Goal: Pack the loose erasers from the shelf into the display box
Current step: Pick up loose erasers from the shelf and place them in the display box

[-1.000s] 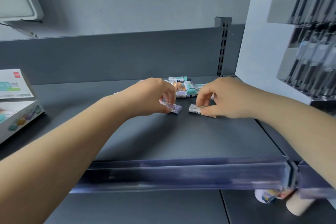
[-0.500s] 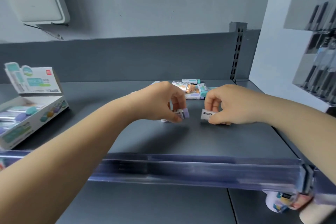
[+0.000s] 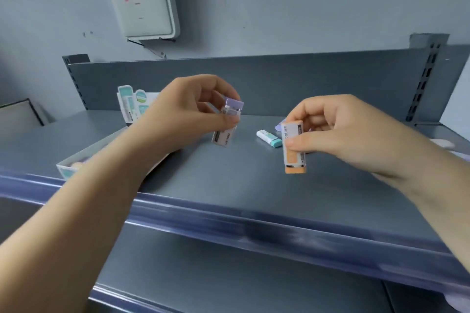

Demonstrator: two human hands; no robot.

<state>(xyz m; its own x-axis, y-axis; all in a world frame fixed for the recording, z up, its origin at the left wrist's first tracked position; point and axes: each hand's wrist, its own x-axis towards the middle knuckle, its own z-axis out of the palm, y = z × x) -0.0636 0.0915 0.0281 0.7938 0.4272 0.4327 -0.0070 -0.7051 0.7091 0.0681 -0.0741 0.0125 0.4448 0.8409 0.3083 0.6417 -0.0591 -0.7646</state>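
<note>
At far left the display box (image 3: 64, 169) sits on the grey shelf (image 3: 229, 180), half hidden behind the left forearm. The left hand (image 3: 188, 112) pinches purple erasers (image 3: 227, 123) upright above the shelf. A teal eraser (image 3: 270, 138) lies between. The right hand (image 3: 338, 129) grips an orange eraser (image 3: 295, 150) in a white sleeve.

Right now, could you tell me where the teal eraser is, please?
The teal eraser lies on the shelf mid-frame, just left of the right hand and its orange eraser.
</note>
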